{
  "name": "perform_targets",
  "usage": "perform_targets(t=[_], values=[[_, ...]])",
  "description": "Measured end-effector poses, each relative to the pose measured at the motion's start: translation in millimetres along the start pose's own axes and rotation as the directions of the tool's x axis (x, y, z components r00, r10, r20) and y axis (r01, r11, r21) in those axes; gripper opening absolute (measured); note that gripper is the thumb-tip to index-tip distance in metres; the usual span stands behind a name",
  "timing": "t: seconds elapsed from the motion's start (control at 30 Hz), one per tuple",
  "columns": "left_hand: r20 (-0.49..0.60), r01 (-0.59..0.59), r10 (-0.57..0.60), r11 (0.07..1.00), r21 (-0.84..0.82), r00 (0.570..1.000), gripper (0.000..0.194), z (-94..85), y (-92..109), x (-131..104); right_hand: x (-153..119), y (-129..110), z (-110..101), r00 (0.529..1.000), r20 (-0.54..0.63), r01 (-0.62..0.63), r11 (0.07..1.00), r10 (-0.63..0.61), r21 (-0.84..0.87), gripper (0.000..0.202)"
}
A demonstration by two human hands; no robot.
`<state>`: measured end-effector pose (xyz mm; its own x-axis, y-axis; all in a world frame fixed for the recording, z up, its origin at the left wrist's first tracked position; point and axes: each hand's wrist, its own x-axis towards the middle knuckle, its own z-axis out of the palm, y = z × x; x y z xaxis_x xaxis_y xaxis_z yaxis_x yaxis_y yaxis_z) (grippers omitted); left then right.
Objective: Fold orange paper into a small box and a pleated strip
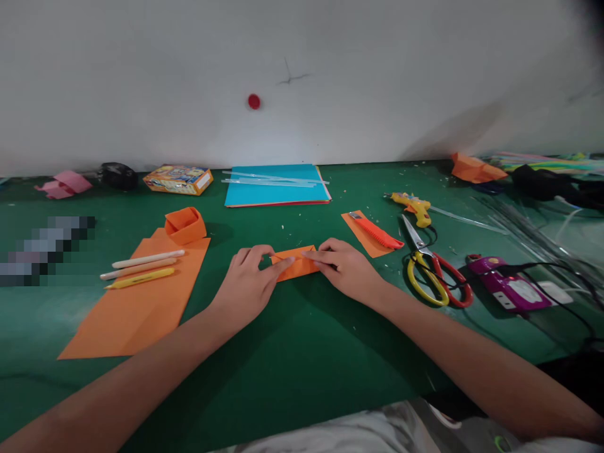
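Note:
A small folded piece of orange paper (297, 267) lies on the green table in front of me. My left hand (248, 280) grips its left end, thumb on top and the other fingers curled at the far edge. At the right end my right hand (346, 267) pinches the paper, its fingertips pressed on the upper fold. Both hands touch the same piece, their fingertips a short gap apart. To the right, an orange cutter (376, 231) rests on a scrap of orange paper (363, 238).
Left: orange sheets (136, 314) with pens and a folded orange piece (185, 225). Back: a patterned box (179, 180) and blue sheets (271, 192) under clear sticks. Right: scissors (431, 267), a yellow glue gun (413, 206), a purple power adapter (509, 283) with cables.

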<state>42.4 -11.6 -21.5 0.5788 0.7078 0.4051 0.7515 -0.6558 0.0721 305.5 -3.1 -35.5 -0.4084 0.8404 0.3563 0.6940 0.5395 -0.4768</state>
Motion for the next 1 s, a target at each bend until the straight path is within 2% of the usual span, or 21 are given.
perform_targets(t=[0.07,0.13,0.2,0.27,0.37,0.53,0.63,0.73,0.9,1.0], values=[[-0.049,-0.083,0.087,0.994,0.067,0.995,0.055,-0.6,2.4,-2.6,0.5,1.3,1.5,0.999,-0.022,0.027,0.998,-0.028,-0.056,0.038],[-0.051,-0.194,0.198,0.979,0.066,0.979,0.061,-2.0,5.8,-4.0,0.7,1.8,2.2,0.999,-0.023,0.032,0.997,-0.033,-0.067,0.042],[-0.003,-0.300,0.300,0.954,0.020,0.954,0.053,-3.4,9.0,-3.7,0.9,1.4,2.2,1.000,-0.018,0.021,0.998,-0.023,-0.061,0.042],[0.059,-0.341,0.343,0.939,-0.044,0.937,0.043,-3.8,10.5,-2.2,1.2,0.3,1.7,1.000,-0.021,0.006,0.998,-0.007,-0.055,0.038],[0.082,-0.274,0.287,0.952,-0.138,0.954,0.038,-1.3,8.2,-0.9,1.8,-2.2,-0.5,1.000,-0.013,-0.028,0.999,0.028,-0.017,0.033],[0.044,-0.139,0.159,0.942,-0.305,0.986,0.038,3.1,0.8,-2.1,2.3,-5.9,-5.4,0.997,0.022,-0.079,0.992,0.077,0.098,0.025],[0.095,-0.031,0.078,0.910,-0.414,0.992,0.043,0.9,-1.1,-0.1,2.5,-5.2,-6.3,0.998,0.057,-0.041,0.982,0.031,0.183,0.012],[0.192,0.077,0.011,0.893,-0.444,0.981,0.049,-1.8,-1.0,3.4,2.7,-3.2,-6.8,0.994,0.080,0.049,0.972,-0.069,0.228,0.010],[0.196,0.018,0.081,0.888,-0.459,0.977,0.033,-0.7,-0.5,5.6,1.7,-1.8,-9.2,0.975,0.151,0.130,0.970,-0.162,0.204,0.015],[0.206,0.067,0.036,0.880,-0.470,0.978,0.031,-0.1,-1.4,5.4,1.2,-2.4,-9.3,0.971,0.174,0.132,0.975,-0.163,0.179,0.016]])
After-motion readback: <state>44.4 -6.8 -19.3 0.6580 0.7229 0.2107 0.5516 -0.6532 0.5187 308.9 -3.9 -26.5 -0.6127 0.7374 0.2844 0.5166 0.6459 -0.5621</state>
